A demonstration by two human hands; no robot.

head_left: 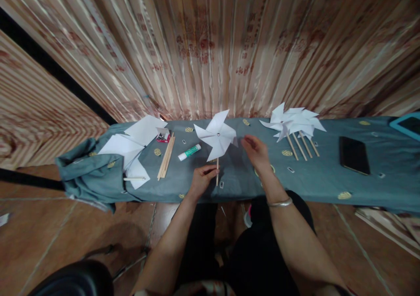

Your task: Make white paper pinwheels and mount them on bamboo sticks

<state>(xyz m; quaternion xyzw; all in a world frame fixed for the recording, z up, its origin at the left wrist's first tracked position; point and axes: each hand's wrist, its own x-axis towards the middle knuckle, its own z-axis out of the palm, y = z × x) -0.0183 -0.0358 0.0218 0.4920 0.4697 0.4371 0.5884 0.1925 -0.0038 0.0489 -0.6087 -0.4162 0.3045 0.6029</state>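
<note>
A white paper pinwheel (215, 132) with a round metal pin at its centre stands over the cloth on a thin wooden stick (217, 173). My left hand (201, 180) pinches that stick below the blades. Just right of the blades is my right hand (257, 154), apart from the paper, its fingers loosely bent with nothing seen in them. Left of the pinwheel lies a green and white glue stick (189, 152). Beside it are several loose wooden sticks (166, 158) and a small red and clear box of pins (163, 137).
Several pinwheels on sticks (297, 120) lie at the back right, near a black phone (354, 155). White paper sheets (144, 130) rest at the left. A blue-framed device (407, 125) is at the far right. Behind the grey-green tablecloth (321, 173) hangs a patterned curtain (210, 47).
</note>
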